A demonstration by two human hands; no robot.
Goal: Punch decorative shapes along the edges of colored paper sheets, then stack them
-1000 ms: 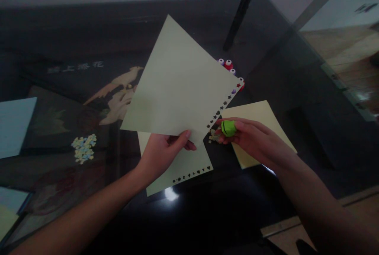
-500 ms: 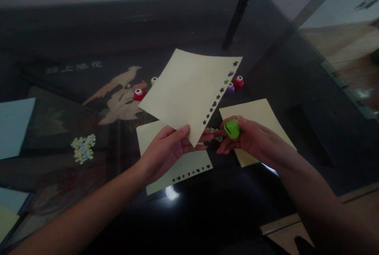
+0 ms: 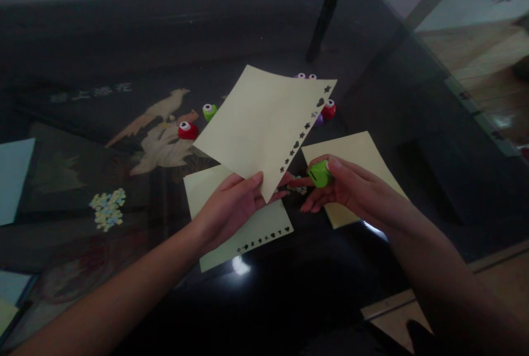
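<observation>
1. While the left hand pinches the near corner of a pale yellow sheet, that sheet is lifted off the dark glossy surface, tilted, with a row of punched stars and hearts along its right edge.
2. Just beside that edge, the right hand grips a small green punch between thumb and fingers, close to the sheet's lower corner.
3. Under the left hand lies a second punched sheet; a plain yellow sheet lies beneath the right hand.
4. Red punches and another green one sit behind, with a heap of paper cutouts to the left.
</observation>
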